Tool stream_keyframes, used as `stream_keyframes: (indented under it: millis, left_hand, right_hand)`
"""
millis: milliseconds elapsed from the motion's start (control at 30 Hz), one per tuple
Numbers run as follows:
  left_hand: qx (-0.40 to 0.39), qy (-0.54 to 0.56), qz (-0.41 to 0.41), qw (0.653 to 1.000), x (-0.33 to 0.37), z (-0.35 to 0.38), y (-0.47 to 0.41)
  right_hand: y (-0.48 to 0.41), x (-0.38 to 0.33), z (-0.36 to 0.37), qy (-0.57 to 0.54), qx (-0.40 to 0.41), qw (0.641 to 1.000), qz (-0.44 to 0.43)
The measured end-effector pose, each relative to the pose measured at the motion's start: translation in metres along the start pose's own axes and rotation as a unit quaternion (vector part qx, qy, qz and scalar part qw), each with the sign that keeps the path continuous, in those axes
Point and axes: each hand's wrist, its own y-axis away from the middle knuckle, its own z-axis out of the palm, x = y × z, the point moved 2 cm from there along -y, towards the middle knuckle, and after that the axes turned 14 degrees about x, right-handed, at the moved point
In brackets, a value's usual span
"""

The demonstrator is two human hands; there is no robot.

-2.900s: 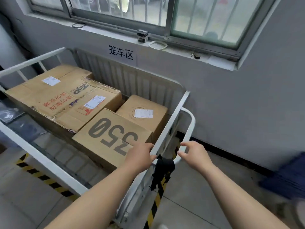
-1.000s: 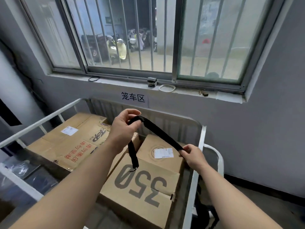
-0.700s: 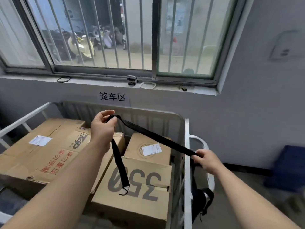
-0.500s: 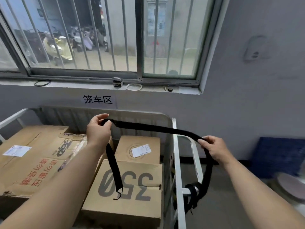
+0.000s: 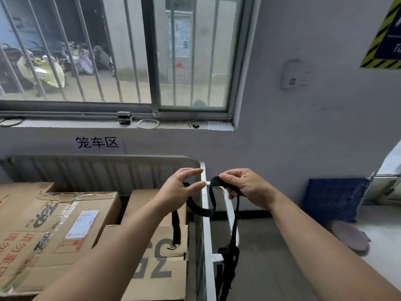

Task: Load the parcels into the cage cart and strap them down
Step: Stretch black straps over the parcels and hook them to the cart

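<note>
The white cage cart [image 5: 205, 216] stands under the window with cardboard parcels inside: a box printed "350" [image 5: 160, 268], a smaller box [image 5: 143, 203] behind it and a large taped box [image 5: 65, 224] at the left. A black strap [image 5: 201, 210] is tied to the cart's end handle [image 5: 232, 213] and rises to my hands. My right hand [image 5: 245, 187] pinches it above the handle. My left hand [image 5: 180, 189] holds it over the cart's right rail, thumb and forefinger stretched out. A slack loop sags between my hands, and the hooked end hangs over the "350" box.
A grey wall with a barred window and a cluttered sill [image 5: 149, 123] stands right behind the cart. A blue plastic crate [image 5: 334, 198] leans against the wall at the right, with bare concrete floor [image 5: 271, 257] in front of it. A socket [image 5: 295, 74] is on the wall.
My hands have come together above the cart's right rail. The strap, stretched between them half a second ago, now sags in a loop. My view has swung right.
</note>
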Motion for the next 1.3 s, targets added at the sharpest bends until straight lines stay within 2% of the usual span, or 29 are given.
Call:
stream_keyframes:
  millis: [133,267,467,600,700,833,900,1000,1067,1167,1300]
  left_hand:
    - [-0.066,0.108,-0.049,0.991,0.012,0.025,0.003]
    - [-0.089,0.117,-0.085,0.986,0.010,0.040,0.008]
    - [0.063,0.060,-0.087,0.992,-0.006,0.024,-0.002]
    - [0.177,0.062,-0.117,0.975,-0.035,-0.010,-0.014]
    - [0.206,0.027,-0.132,0.969,-0.051,-0.029,-0.018]
    - [0.132,-0.054,-0.117,0.983,-0.062,-0.040,-0.014]
    - [0.080,-0.057,-0.093,0.991,-0.060,-0.045,-0.008]
    - [0.004,-0.029,-0.012,0.999,-0.043,-0.053,0.001]
    - [-0.074,0.017,0.013,0.997,-0.027,-0.056,0.010]
    - [-0.176,0.072,0.018,0.982,-0.017,-0.054,0.021]
    - [-0.212,0.093,0.000,0.973,-0.028,-0.064,0.028]
  right_hand:
    - [0.002,0.007,-0.006,-0.015,-0.007,1.000,-0.009]
    - [0.005,0.023,-0.017,-0.011,0.022,1.000,-0.009]
    - [0.022,0.062,-0.036,0.023,0.035,0.997,0.066]
    - [0.042,0.079,-0.060,0.086,0.106,0.987,0.087]
    - [0.057,0.079,-0.070,0.109,0.156,0.979,0.073]
    - [0.064,0.060,-0.045,0.059,0.181,0.980,0.053]
    - [0.063,0.046,-0.021,0.040,0.173,0.983,0.048]
    - [0.060,0.024,0.018,0.038,0.151,0.987,0.039]
    - [0.058,0.008,0.044,0.036,0.138,0.989,0.031]
    - [0.056,-0.009,0.075,0.043,0.131,0.990,0.014]
    - [0.059,-0.013,0.097,0.067,0.149,0.987,0.015]
